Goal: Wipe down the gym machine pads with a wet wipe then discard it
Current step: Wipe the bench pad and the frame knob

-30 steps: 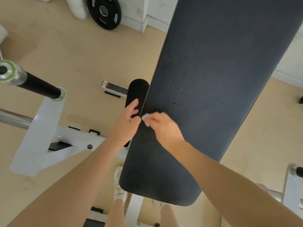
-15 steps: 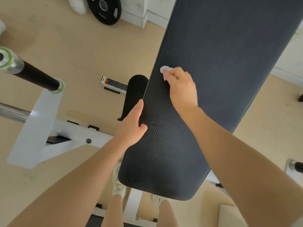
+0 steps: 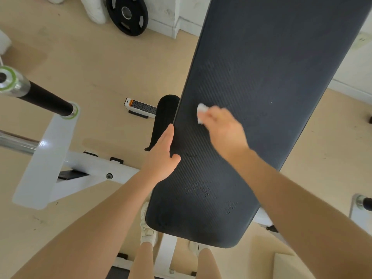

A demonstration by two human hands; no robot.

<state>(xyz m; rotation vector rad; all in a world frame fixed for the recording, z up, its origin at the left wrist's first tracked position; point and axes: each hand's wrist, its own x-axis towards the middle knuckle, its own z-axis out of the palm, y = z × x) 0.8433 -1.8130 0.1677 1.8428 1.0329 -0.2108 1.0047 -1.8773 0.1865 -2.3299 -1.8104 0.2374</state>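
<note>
- Head view, our only one: we look down along the dark bench pad (image 3: 251, 97), whose long axis runs from the rounded near end by our feet up and away to the far right of the scene.
- Our right hand (image 3: 223, 127) lies on the pad's left half, about midway along the stretch we can see. It pinches the wet wipe (image 3: 201, 113), a small white wad showing just past the fingertips on their far-left side. The hand is motion-blurred, so beyond a clamp on the wipe we cannot tell how each finger sits.
- Our left hand (image 3: 163, 156) rests on the pad's left edge, nearer to us than the right. Its fingers are straight and together along the side, thumb set on the top surface; it holds nothing and seems to steady the pad.
- Key relation: the wipe leads the right hand, aimed up the pad's long axis. We judge the left edge beside it and the whole far stretch remain to be covered, and the right hand is the nearer to both.
- Small dark specks mark the near part of the pad; droplets or pitting, we cannot tell.
- Left of the pad: a black roller pad (image 3: 165, 117), the white frame (image 3: 60, 158), a barbell sleeve (image 3: 12, 81).
- Far left, a weight plate (image 3: 126, 15) leans at the wall.
- No bin in sight.
</note>
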